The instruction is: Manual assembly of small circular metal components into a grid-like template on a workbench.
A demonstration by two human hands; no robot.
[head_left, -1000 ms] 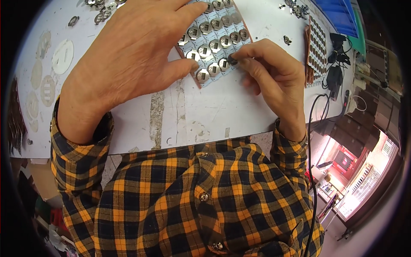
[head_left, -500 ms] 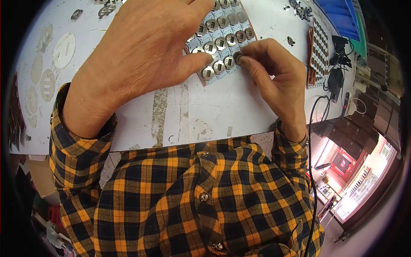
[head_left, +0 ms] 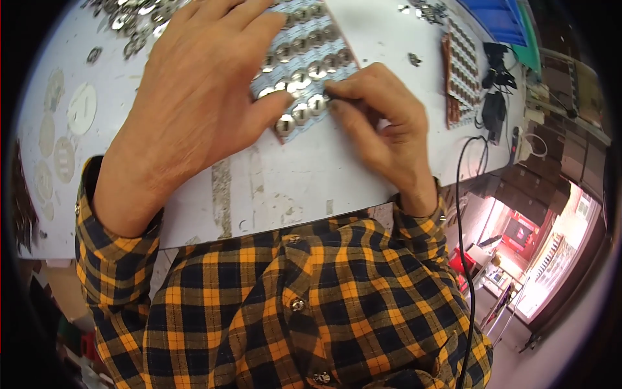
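The left hand (head_left: 201, 97) is spread over the board (head_left: 304, 128), its thumb and fingers well apart, the thumb tip at the side of the board nearest the person's left. Laid flat and wide like that, it seems to steady the board. The right hand (head_left: 403, 139) has its thumb and forefinger together, clamped on a small dark piece (head_left: 328, 95) at the board's near right corner; the fingertips partly hide it. So fine a pinch suits so small a piece. The board lies between the two hands, slanted, which leaves that corner within easy reach of the right hand.

Counting: one board lies under the left hand, bearing rows of metal clips (head_left: 300, 114). Three show clearly in the row nearest the person, just left of the right fingertips; farther rows are too blurred and covered to count. Beyond the left hand is one heap of loose parts (head_left: 133, 23), too many to count, with one stray part (head_left: 94, 54) nearer. Left of that hand, one white disc (head_left: 82, 109) lies on the bench (head_left: 304, 175). To the right of the right hand are one stack of boards (head_left: 463, 74) and, farther off, one small pile (head_left: 427, 11) and one blue bin (head_left: 495, 19).
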